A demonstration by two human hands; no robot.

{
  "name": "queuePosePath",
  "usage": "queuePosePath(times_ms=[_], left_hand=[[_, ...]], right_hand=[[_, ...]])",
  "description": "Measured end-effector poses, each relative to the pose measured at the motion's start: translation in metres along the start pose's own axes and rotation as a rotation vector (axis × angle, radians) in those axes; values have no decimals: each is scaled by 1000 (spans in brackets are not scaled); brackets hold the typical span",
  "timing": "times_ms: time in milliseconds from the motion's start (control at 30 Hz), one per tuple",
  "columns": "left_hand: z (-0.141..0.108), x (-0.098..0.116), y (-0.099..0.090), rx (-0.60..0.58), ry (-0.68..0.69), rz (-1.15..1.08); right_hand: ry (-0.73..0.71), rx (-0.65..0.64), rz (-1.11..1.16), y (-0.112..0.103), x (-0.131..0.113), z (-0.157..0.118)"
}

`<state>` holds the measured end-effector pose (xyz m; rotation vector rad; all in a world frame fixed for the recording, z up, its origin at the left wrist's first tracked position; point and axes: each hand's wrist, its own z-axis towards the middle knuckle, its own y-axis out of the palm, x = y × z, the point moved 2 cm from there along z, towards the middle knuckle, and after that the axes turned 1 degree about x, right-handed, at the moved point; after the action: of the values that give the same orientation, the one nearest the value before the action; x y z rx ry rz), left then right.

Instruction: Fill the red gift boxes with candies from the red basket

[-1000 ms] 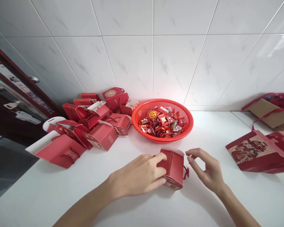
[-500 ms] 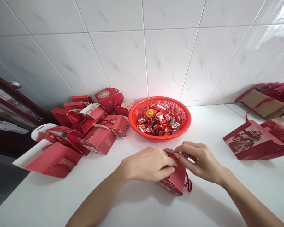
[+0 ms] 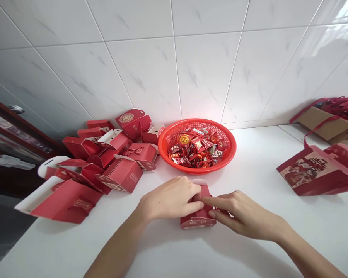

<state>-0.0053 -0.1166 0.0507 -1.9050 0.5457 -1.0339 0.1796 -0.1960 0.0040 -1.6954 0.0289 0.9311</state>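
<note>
Red box (image 3: 198, 221) sat directly in front of the basket (image 3: 197, 170), a little apart from its near rim, with both of the person's hands on it.

Behind the basket rose a wall (image 3: 145, 69) of pale, grey-veined tiles. Beneath the basket spread a white table (image 3: 168, 255). Left of the basket was a pile of red boxes (image 3: 120, 173), several with flaps up and white insides showing; its nearest ones stood just beside the rim, though contact could not be made out. Well to the right of the basket stood a printed red bag (image 3: 307, 173), leaning slightly, and beyond it, farther right and back from the basket, a brown carton (image 3: 324, 123) with dark red stuff in it.

In front of the basket, the left hand (image 3: 174, 199) lay over the red box, fingers bent down across its top. The right hand (image 3: 243, 212) came in from the other side, forefinger stretched toward the left fingers, thumb at the edge, other fingers bent and partly hidden. Whether either hand gripped a flap could not be told.

Inside the basket were heaped small wrapped sweets (image 3: 197, 148), mostly red.
</note>
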Motion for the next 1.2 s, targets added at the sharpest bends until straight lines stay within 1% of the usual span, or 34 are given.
queuePosePath(times_ms=[133, 300, 500, 600, 700, 767, 833, 1000, 1100, 1200], left_hand=[[-4, -4, -4, -20, -50, -52], [-11, -13, -10, -1, -87, -75], [-15, -23, -14, 24, -85, -64], [-19, -24, -19, 39, -116, -69], [-25, -26, -25, 59, -180, -60], [-29, -30, -28, 51, -209, -44], [-33, -35, -29, 40, -219, -20], [-40, -45, -30, 43, -278, 47], [-40, -45, -26, 40, -292, 91], [-39, -39, -17, 29, -245, 132]], right_hand=[[-66, -22, -78, 0, -3, 5], [-175, -21, -177, 0, -8, 15], [-246, -113, -326, 2, -20, 33], [-276, -99, -392, 1, -22, 40], [-289, -66, -390, -6, -23, 42], [-268, -46, -362, -14, -22, 42], [-213, -41, -321, -23, -19, 40], [-45, -114, -214, -44, -6, 33], [83, -160, -265, -50, 1, 29], [150, -198, -327, -49, 4, 29]])
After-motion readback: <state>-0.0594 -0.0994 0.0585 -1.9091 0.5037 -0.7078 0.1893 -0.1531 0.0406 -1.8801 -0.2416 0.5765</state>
